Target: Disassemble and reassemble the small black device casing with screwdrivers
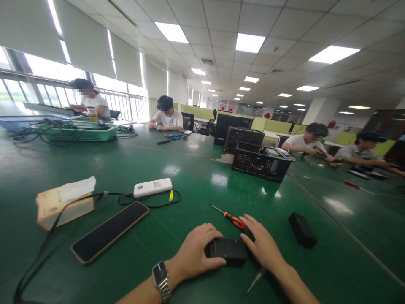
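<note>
1. We note a wide green bench (196,177), glossy, with ceiling lights mirrored in it. A seam runs diagonally on the right, from near the black chassis (261,164) down toward the right edge.
2. Room: open-plan office, tiled ceiling with lit panels, blinds and bright windows on the left, green partitions far back.
3. Our left hand (198,253) wraps the near-left end of a small black box (226,252); fingers curl over its top, thumb along its side. A watch (160,278) sits on that wrist.
4. Our right hand (261,242) rests flat against the box's right end, fingers spread toward an orange-handled screwdriver (228,216). We cannot tell whether it grips or merely touches.
5. The box lies on the bench between both hands, close to the near edge. A metal tool tip (255,279) pokes out under the right wrist.
6. A second black box (303,230) lies to the right, apart from the hands.
7. Left: phone (109,232) face up, tissue pack (63,204), white power bank (152,187) with black cable (148,202). The printing on the power bank and the pack is too small to read.
8. Far left: a green tray (79,131) of cables.
9. Four other people sit at the far and right sides, their hands at their own work.
10. Open bench: a broad bare stretch in the middle, between the power bank and the chassis.
</note>
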Demonstrator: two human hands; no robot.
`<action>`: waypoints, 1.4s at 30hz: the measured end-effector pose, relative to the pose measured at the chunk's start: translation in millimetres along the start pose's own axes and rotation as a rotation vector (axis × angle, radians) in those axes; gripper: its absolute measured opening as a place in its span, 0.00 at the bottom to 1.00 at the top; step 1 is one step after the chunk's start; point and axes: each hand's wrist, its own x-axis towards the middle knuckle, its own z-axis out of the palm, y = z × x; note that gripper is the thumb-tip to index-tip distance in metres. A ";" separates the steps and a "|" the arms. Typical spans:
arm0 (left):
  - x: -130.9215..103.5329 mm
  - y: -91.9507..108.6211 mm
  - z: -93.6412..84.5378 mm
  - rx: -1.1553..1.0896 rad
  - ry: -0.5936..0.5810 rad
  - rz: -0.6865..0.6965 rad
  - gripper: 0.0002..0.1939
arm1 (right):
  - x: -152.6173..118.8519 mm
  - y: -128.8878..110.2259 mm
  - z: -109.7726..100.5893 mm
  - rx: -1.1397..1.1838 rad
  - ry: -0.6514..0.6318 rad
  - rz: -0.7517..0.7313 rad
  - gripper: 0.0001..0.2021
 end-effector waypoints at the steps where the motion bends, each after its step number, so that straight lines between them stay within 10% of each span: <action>1: 0.2 0.2 -0.2 0.003 0.004 -0.007 0.20 | 2.3 -2.4 -0.5 -0.022 -0.027 0.007 0.24; 12: 0.3 -5.7 -4.9 0.068 0.066 0.005 0.15 | 59.6 -19.8 -54.1 0.060 0.040 0.103 0.08; 20: 0.3 -7.2 -6.3 -0.001 0.048 -0.004 0.14 | 17.3 -21.0 -132.5 0.486 0.335 0.112 0.16; 42: -1.2 -6.6 -8.7 -0.034 0.019 0.001 0.14 | 20.4 -52.9 -117.4 0.225 0.177 -0.068 0.13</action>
